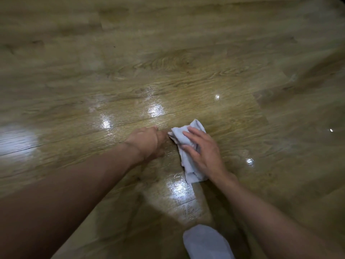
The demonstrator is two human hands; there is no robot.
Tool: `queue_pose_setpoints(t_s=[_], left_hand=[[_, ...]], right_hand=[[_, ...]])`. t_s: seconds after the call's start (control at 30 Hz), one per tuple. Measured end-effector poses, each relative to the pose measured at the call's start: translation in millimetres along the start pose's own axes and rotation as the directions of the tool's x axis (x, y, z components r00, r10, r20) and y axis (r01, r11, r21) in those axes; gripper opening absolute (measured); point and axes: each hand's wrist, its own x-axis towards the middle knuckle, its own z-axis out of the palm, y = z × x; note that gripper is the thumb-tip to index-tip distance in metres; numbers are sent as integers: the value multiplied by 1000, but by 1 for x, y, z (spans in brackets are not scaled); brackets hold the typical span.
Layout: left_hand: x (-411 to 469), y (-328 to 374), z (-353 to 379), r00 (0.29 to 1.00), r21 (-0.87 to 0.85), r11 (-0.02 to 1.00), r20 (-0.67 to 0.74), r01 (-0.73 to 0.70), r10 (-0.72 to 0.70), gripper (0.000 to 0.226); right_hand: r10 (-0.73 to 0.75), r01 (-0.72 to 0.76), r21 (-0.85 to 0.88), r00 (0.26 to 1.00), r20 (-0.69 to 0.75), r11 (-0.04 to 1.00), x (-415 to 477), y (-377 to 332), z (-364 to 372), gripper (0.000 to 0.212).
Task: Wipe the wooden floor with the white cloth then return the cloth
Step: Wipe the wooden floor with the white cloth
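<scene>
A crumpled white cloth (188,161) lies on the glossy wooden floor (168,75) in the lower middle of the head view. My right hand (202,150) rests flat on top of the cloth, fingers spread, pressing it to the boards. My left hand (149,143) is just left of the cloth with its fingers curled down onto the floor, touching or nearly touching the cloth's left corner. Whether the left hand pinches the cloth is hidden.
A white-socked foot (207,242) shows at the bottom edge, below the right hand. Wet-looking shiny patches (155,109) reflect light on the planks around the hands. Floorboards stretch away on all sides.
</scene>
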Motion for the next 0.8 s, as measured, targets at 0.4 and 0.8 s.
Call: queue_pose_setpoints(t_s=[0.4, 0.8], left_hand=[[13, 1, -67, 893, -808, 537, -402, -242, -202, 23], [-2, -21, -123, 738, -732, 615, -583, -295, -341, 16]], right_hand=[[278, -240, 736, 958, 74, 633, 51, -61, -66, 20], [228, -177, 326, 965, -126, 929, 102, -54, -93, 22]])
